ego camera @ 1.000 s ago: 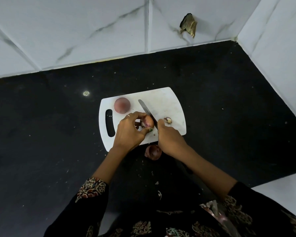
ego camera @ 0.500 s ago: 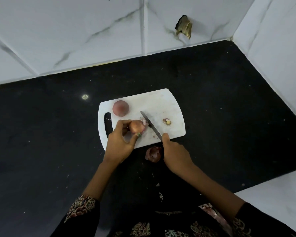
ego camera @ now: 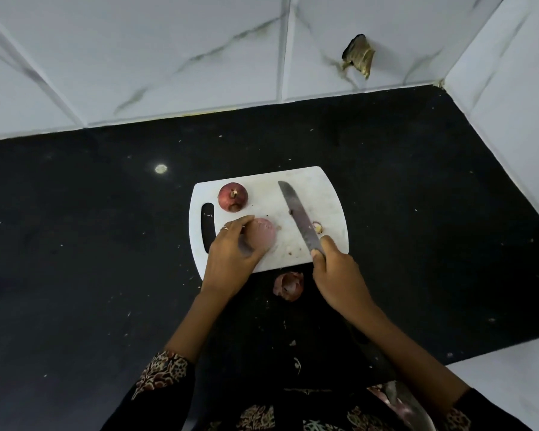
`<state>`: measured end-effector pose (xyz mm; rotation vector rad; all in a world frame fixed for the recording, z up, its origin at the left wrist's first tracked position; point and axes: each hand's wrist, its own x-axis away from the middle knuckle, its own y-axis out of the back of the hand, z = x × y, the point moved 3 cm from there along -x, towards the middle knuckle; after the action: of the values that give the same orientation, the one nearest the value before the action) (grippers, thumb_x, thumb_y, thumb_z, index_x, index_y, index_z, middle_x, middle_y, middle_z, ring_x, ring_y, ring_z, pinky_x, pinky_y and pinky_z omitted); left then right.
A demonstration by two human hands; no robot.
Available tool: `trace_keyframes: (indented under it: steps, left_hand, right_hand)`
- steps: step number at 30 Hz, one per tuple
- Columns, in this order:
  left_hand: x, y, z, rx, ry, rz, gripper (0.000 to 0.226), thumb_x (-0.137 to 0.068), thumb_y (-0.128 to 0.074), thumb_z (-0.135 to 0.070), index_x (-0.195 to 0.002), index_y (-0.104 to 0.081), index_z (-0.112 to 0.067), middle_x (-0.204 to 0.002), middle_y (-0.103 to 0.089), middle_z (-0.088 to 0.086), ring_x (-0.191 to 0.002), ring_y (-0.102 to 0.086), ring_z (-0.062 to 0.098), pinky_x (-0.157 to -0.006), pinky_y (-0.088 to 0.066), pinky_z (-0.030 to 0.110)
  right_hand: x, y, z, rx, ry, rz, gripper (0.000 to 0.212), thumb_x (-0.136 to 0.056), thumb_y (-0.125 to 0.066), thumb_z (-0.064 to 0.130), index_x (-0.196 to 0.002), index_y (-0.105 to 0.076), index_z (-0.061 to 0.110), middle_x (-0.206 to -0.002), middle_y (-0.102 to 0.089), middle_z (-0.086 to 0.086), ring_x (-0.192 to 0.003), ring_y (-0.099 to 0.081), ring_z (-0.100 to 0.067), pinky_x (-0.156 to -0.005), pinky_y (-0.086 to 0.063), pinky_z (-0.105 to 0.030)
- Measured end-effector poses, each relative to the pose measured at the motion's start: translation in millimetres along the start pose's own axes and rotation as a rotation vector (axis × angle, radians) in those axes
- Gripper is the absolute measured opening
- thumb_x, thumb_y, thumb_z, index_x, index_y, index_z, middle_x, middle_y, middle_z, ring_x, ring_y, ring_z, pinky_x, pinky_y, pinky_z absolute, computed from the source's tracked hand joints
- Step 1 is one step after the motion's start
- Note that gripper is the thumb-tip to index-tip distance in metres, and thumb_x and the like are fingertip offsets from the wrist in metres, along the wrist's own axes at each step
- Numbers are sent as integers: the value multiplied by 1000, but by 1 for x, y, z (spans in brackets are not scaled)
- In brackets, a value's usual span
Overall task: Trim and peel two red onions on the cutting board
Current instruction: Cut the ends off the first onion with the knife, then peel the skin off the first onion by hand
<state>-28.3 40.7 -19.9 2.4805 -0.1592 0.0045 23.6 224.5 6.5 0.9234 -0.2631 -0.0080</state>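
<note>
A white cutting board [ego camera: 327, 194] lies on the black counter. An unpeeled red onion [ego camera: 232, 197] sits at its far left corner, beside the handle slot. My left hand [ego camera: 231, 256] grips a paler, peeled-looking onion [ego camera: 262, 236] that rests on the board's near left part. My right hand [ego camera: 336, 275] holds a knife [ego camera: 297, 214] by the handle, its blade lying across the board and pointing away from me, apart from the onion. A small trimmed onion end [ego camera: 317, 227] lies just right of the blade.
A piece of onion skin [ego camera: 288, 286] lies on the black counter [ego camera: 91, 244] just in front of the board, between my wrists. White marbled tile walls [ego camera: 168, 57] close the back and the right side. Small scraps speckle the counter.
My left hand has set the held onion down lower on the board. The knife has moved right, away from that onion, and its blade now lies across the board.
</note>
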Motion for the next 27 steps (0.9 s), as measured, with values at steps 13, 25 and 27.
trace_keyframes:
  steps: [13, 25, 27]
  left_hand:
    - [1, -15, -20, -142, -1, -123, 47, -88, -64, -45, -131, -56, -28, -144, -45, -9, -133, -30, 14, -103, -17, 35]
    - [-31, -33, -50, 79, 64, 54, 19, -92, -57, -47, -94, -69, -33, -108, -65, -18, -116, -49, 14, -99, -15, 40]
    - [-32, -32, -47, 99, 93, 61, 19, -91, -57, -47, -89, -70, -33, -97, -65, -21, -110, -53, 14, -100, -16, 44]
  right_hand:
    - [-7, 27, -30, -138, -80, -154, 29, -92, -54, 23, -67, -46, 12, -56, -54, 3, -47, -46, -12, -44, -30, -27]
    - [3, 27, -16, -450, -33, 16, 30, -94, -55, 23, -75, -54, 1, -60, -51, -2, -52, -48, -9, -48, -37, -24]
    - [4, 27, -16, -463, -46, 15, 30, -94, -55, 22, -71, -52, 4, -57, -48, 0, -50, -45, -8, -46, -35, -21]
